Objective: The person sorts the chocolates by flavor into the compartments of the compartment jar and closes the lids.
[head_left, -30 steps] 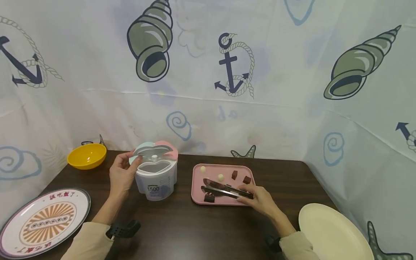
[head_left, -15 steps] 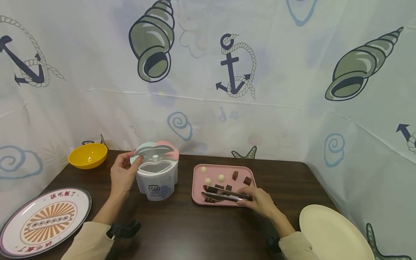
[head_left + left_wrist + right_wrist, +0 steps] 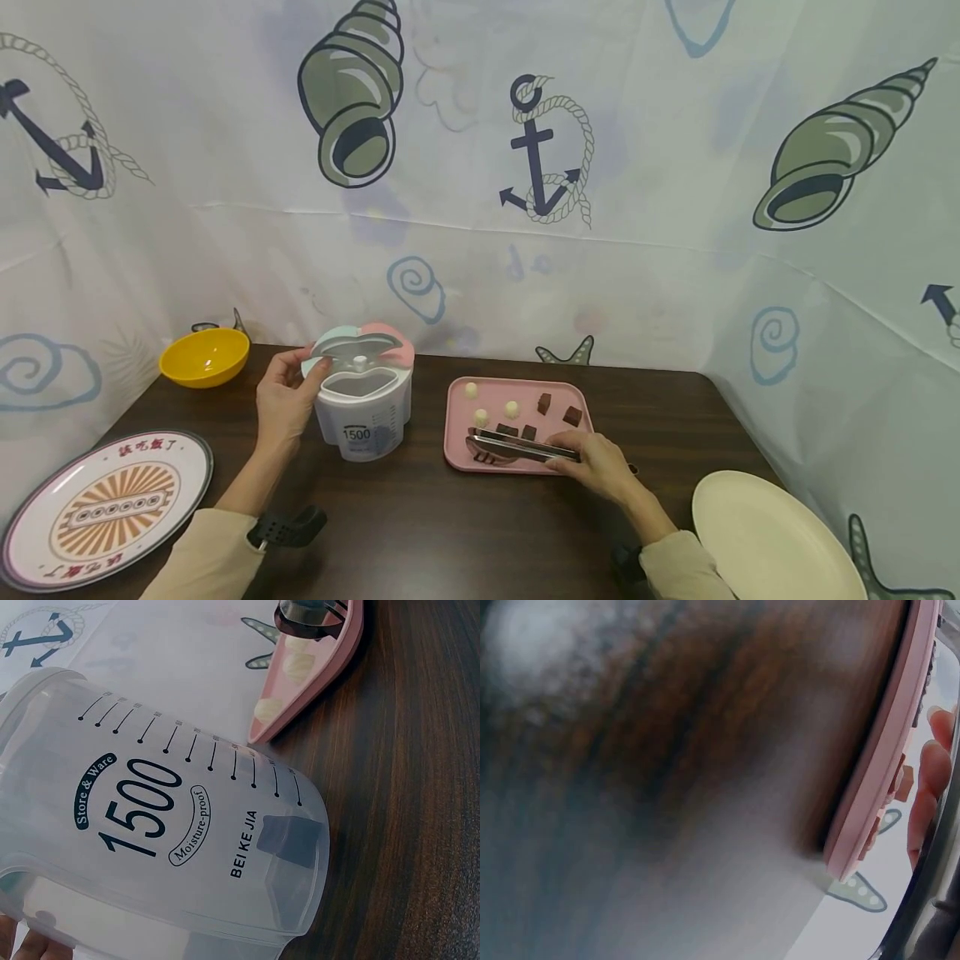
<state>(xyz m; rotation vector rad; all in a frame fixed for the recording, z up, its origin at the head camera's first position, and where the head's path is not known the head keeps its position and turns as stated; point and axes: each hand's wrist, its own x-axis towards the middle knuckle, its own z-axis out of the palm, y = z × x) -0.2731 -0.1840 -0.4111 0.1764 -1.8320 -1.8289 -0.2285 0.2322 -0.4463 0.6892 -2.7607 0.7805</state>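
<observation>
My left hand [image 3: 281, 412] pinches the raised lid flap [image 3: 351, 343] of a clear storage container [image 3: 365, 433] marked 1500. One compartment stands uncovered; through the wall in the left wrist view shows a dark block [image 3: 291, 838] near the bottom. My right hand [image 3: 596, 462] grips metal tongs [image 3: 517, 447] low over the front of a pink tray [image 3: 456, 417]. Their tips lie at a dark piece [image 3: 489, 458] at the tray's front left, partly hidden by the tongs; I cannot tell whether they grasp it. White balls [image 3: 512, 409] and brown chocolate cubes [image 3: 543, 403] lie behind them.
A yellow bowl [image 3: 204, 358] stands at the back left. In front of it lies a round printed plate [image 3: 183, 454]. An oval cream plate [image 3: 772, 533] is at the front right. A patterned cloth [image 3: 465, 167] hangs behind the dark wooden table [image 3: 450, 533].
The tongs have shifted toward the tray's front edge, uncovering a white ball and dark cubes. Their arms have drawn closer together. My left hand stays on the flap.
</observation>
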